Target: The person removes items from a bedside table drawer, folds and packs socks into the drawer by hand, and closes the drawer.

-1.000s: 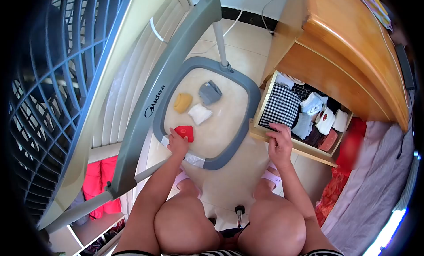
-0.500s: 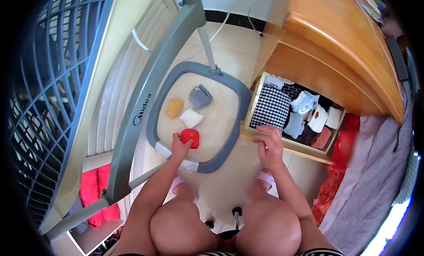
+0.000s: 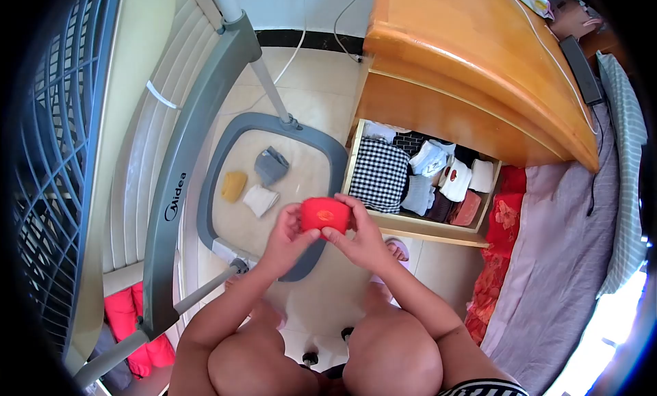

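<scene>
Between my two hands is a red folded cloth bundle [image 3: 324,215] with a small gold mark, held up above the floor near the frame's front right edge. My left hand [image 3: 293,236] grips its left side, thumb at the lower edge. On its right side, my right hand [image 3: 353,233] pinches it, thumb below and fingers behind. Inside the grey floor frame [image 3: 318,139] lie a yellow bundle [image 3: 234,186], a white bundle [image 3: 261,200] and a grey-blue bundle [image 3: 272,165].
At the right an open drawer [image 3: 390,221] of a wooden cabinet [image 3: 438,115] holds checkered cloth [image 3: 378,175] and several folded pieces. A grey Midea stand [image 3: 179,184] rises at the left. Bedding [image 3: 547,245] hangs at the far right.
My left hand has lifted the red bundle off the floor and brought it to the right. My right hand has left the drawer's front edge and taken hold of it too. The view has shifted.
</scene>
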Demonstrator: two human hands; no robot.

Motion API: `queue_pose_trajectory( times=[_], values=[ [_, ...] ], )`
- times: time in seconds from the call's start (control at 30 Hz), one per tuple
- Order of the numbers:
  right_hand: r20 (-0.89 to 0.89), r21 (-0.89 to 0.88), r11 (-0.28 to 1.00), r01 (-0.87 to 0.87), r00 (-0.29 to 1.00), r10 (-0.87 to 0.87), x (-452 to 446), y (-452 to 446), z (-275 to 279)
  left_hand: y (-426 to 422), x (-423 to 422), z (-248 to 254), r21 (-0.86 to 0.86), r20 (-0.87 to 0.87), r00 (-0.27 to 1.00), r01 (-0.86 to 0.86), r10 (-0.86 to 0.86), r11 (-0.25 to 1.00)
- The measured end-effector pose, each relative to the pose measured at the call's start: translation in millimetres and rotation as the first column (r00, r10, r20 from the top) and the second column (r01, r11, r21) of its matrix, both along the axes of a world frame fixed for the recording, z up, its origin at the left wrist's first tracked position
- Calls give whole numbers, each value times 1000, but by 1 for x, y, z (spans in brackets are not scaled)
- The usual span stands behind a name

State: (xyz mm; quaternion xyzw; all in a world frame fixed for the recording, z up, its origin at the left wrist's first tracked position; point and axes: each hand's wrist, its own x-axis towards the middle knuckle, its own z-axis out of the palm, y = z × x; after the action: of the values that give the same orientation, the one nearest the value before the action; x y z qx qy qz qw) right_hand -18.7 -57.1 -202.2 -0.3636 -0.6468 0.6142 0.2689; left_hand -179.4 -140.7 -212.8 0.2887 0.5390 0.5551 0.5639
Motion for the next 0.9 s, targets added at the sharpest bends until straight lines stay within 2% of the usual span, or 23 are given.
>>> queue_pose_trajectory(
  times=[0.07, 0.1, 0.17, 0.23, 0.3, 0.37, 0.43, 0.57, 0.63, 0.73, 0.8, 0.83, 0.9],
  values=[
    [-29, -125, 992, 20, 999, -24, 5, 1, 0, -2, 8, 5, 21, 15, 998, 60, -60, 998],
    [-28, -124, 992, 21, 999, -24, 10, 4, -6, -3, 9, 7, -6, 24, 992, 123, -123, 992],
    [-26, 39, 963, 266, 964, -265, 26, 16, -23, -9, 10, 4, -32, 36, 982, 184, -183, 982],
    [-68, -147, 879, 454, 882, -467, 43, 36, -20, -19, 6, -7, -129, 3, 984, 177, -178, 976],
    [-94, -171, 805, 568, 804, -587, 61, 61, -23, -25, 3, -11, -172, 19, 991, 131, -129, 976],
    [-46, -144, 746, 650, 749, -661, 81, 87, -31, -25, -2, -10, -210, 34, 996, 91, -86, 973],
    [-112, -238, 683, 690, 679, -725, 91, 106, -30, -25, -5, -5, -262, -8, 998, 65, -70, 963],
    [-78, -305, 707, 638, 723, -686, 104, 126, -37, -26, -9, -9, -220, 2, 998, 59, -60, 974],
    [-86, -335, 720, 608, 741, -666, 102, 132, -47, -27, -10, -10, -256, 19, 998, 61, -58, 965],
    [-76, -248, 764, 596, 774, -628, 99, 137, -54, -30, -11, -14, -257, 33, 998, 65, -58, 964],
    [124, -95, 732, 675, 737, -664, 98, 138, -54, -32, -13, -19, -260, 38, 998, 62, -54, 964],
    [123, -96, 734, 672, 740, -661, 98, 139, -58, -33, -14, -19, -266, 43, 998, 59, -50, 962],
    [310, 291, 700, 652, 628, -714, 103, 139, -65, -34, -16, -18, -285, 51, 998, 51, -38, 957]
  ],
)
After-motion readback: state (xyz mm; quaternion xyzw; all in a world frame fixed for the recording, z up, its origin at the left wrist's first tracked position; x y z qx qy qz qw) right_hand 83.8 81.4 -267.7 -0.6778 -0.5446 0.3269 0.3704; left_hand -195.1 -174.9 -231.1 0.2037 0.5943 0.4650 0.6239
